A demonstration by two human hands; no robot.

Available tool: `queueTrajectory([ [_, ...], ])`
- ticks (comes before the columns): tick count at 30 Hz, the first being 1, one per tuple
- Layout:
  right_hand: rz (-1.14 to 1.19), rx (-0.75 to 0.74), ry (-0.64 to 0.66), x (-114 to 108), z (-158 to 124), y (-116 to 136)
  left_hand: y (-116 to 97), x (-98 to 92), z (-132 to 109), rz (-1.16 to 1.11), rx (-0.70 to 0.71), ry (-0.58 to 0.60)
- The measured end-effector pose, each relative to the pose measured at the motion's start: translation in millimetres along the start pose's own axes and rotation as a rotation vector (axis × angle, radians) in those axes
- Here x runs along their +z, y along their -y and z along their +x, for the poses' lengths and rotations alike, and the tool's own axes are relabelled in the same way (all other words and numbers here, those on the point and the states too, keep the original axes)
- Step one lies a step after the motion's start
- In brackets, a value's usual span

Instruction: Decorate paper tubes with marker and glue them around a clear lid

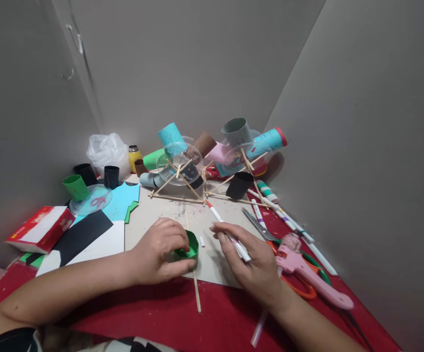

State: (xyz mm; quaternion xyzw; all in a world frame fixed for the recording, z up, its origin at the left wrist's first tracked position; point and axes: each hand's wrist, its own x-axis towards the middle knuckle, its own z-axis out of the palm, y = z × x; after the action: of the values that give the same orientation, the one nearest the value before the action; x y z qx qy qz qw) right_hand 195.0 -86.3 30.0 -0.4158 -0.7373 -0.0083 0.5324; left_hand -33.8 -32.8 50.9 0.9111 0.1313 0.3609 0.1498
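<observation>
My left hand (164, 252) is closed around a short green paper ring (193, 254), with the fingers hooked over its rim and the thumb outside. A thin wooden stick (197, 293) runs under the ring toward me. In my right hand (254, 259) is a white felt-tip marker (216, 214), its red-orange tip pointing away from me. A small white piece (202, 241) lies between the two hands on the grey board (149, 215). Beyond them stand stick frames (177, 198) carrying clear plastic discs (180, 164) and coloured paper tubes, one of them brown (205, 144).
Right of my right hand lie scissors (257, 222), a pink glue gun (303, 269) and several markers (318, 254). On the left are a red and white box (43, 229), coloured paper (85, 234), a green tube (76, 187) and a plastic bag (108, 154). Grey walls enclose the table.
</observation>
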Motion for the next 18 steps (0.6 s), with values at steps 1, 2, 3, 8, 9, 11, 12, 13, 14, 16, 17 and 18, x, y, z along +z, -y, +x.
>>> queueTrajectory([
  [1, -0.001, -0.003, -0.001, 0.6, 0.2, 0.2, -2.4, 1.4, -0.2, 0.032, -0.002, 0.023],
  [2, -0.002, -0.007, 0.0, 1.3, 0.4, 0.3, -4.0, 2.8, 0.0, 0.055, -0.014, 0.049],
  [3, -0.004, -0.012, 0.0, 1.9, 0.7, 0.5, -4.6, 4.1, 0.6, 0.064, -0.035, 0.071],
  [8, -0.014, -0.029, -0.013, 0.9, 1.3, 1.6, 4.8, -4.3, 3.3, -0.185, -0.214, -0.004],
  [9, -0.013, -0.032, -0.017, 0.0, 1.2, 1.9, 6.9, -10.2, 2.2, -0.26, -0.259, -0.042],
  [11, -0.008, -0.038, -0.025, -1.6, 1.0, 2.7, 8.3, -24.7, -2.3, -0.377, -0.337, -0.105],
  [12, -0.01, -0.043, -0.027, -2.0, 1.1, 3.0, 7.5, -32.6, -5.5, -0.417, -0.36, -0.137],
  [13, -0.016, -0.048, -0.027, -2.1, 1.2, 3.2, 5.8, -40.4, -9.2, -0.447, -0.371, -0.168],
  [14, -0.025, -0.055, -0.026, -1.9, 1.5, 3.2, 3.4, -47.7, -13.2, -0.464, -0.375, -0.199],
  [16, -0.047, -0.075, -0.024, -0.8, 2.0, 2.5, -1.7, -60.2, -21.5, -0.46, -0.375, -0.26],
  [17, -0.056, -0.086, -0.026, -0.1, 1.9, 1.7, -3.6, -65.1, -25.5, -0.439, -0.379, -0.287],
  [18, -0.061, -0.095, -0.028, 0.7, 1.4, 0.3, -4.6, -69.2, -29.4, -0.403, -0.387, -0.307],
])
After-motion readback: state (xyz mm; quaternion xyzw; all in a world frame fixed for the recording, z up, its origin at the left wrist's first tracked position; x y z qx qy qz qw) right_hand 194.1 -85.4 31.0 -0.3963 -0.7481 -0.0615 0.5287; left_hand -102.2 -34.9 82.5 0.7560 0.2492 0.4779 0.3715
